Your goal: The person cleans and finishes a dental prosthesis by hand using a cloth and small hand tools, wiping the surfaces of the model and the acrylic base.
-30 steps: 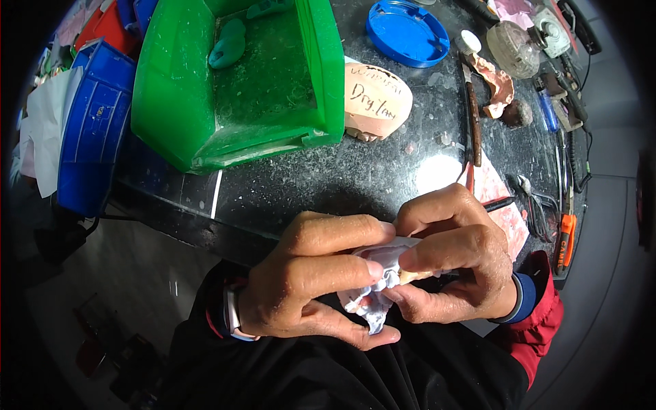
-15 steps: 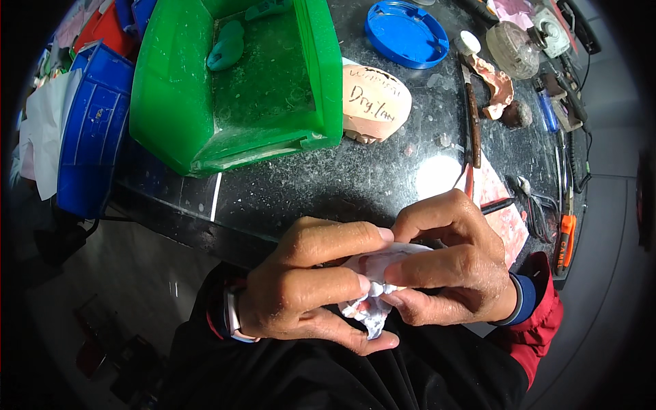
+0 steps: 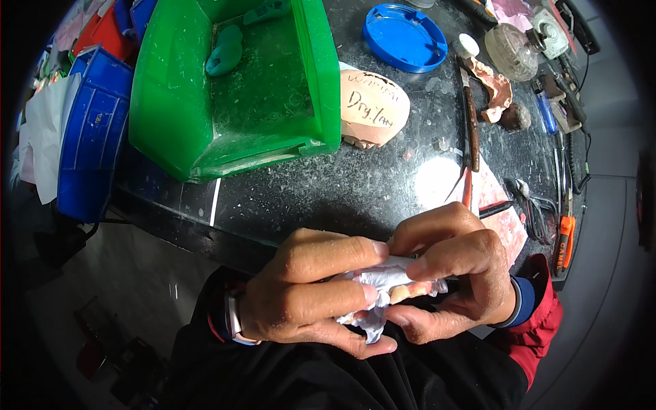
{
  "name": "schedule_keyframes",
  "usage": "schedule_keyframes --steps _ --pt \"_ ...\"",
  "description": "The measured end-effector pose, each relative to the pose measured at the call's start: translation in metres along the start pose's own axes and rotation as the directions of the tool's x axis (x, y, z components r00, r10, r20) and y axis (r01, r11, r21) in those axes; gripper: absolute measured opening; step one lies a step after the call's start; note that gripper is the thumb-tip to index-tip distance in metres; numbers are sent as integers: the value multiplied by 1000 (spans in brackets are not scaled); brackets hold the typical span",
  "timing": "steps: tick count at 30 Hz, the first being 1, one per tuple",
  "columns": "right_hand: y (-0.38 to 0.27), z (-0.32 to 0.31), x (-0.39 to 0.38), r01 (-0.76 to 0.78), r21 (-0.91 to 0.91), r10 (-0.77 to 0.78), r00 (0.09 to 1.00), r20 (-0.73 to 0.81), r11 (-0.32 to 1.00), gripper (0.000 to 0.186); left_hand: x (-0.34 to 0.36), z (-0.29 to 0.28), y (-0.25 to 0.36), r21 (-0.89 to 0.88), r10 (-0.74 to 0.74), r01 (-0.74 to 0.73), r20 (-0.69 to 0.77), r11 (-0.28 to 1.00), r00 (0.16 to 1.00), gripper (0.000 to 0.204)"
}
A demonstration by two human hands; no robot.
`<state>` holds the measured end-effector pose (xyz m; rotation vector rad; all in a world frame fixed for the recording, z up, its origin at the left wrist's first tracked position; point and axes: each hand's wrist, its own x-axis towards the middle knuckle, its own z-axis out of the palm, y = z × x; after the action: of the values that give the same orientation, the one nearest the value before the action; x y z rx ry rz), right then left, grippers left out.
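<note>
Close to my body, over the table's front edge, a denture (image 3: 410,292) with yellowish teeth and pink gum shows between my hands. A crumpled, pale lavender-white layer (image 3: 383,275) covers part of it; whether this is film or soft paste I cannot tell. My left hand (image 3: 311,294) grips its left side, two fingers laid across the top and the thumb beneath. At the other side, my right hand (image 3: 458,273) is closed around it, thumb low by the teeth and forefinger on the pale layer. The fingers hide much of the denture.
A green bin (image 3: 236,154) holds teal pieces. Right of it stand a pinkish dental model (image 3: 372,113), a blue lid (image 3: 404,37) and a knife (image 3: 471,130). A pink sheet (image 3: 502,219), cutter (image 3: 566,242) and glass jar (image 3: 511,51) lie right; a blue bin (image 3: 92,137) left.
My right forefinger and thumb have spread and shifted right, uncovering more teeth and pink gum. The pale layer looks more crumpled. My left hand keeps its hold.
</note>
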<state>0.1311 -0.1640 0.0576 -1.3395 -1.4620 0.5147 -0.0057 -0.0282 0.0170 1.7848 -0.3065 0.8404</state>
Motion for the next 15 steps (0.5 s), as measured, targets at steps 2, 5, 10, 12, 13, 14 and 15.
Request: schedule_keyframes --steps 2,5,10,12,13,14,15 --pt "-4 3 1 -15 111 22 998 -61 994 30 -6 4 -1 1 9 -9 -62 1000 998 57" --pt "0 4 0 32 151 -22 998 -63 988 29 -12 8 -2 15 33 -31 -110 999 993 60" --pt "0 7 -2 57 166 -42 995 -94 984 26 -13 11 -4 45 98 -93 -131 995 987 55" --pt "0 6 -1 55 166 -41 995 -87 985 26 -14 14 -4 50 109 -102 -160 994 981 54" --pt "0 6 -1 56 166 -43 996 -81 985 25 -14 15 -4 52 112 -105 -171 993 979 54" --pt "0 6 -1 55 167 -42 996 -80 984 25 -15 15 -5 59 127 -118 -176 991 976 53" --pt "0 7 -1 56 175 -43 996 -82 983 26 -15 16 -5 61 135 -126 -178 990 975 53"
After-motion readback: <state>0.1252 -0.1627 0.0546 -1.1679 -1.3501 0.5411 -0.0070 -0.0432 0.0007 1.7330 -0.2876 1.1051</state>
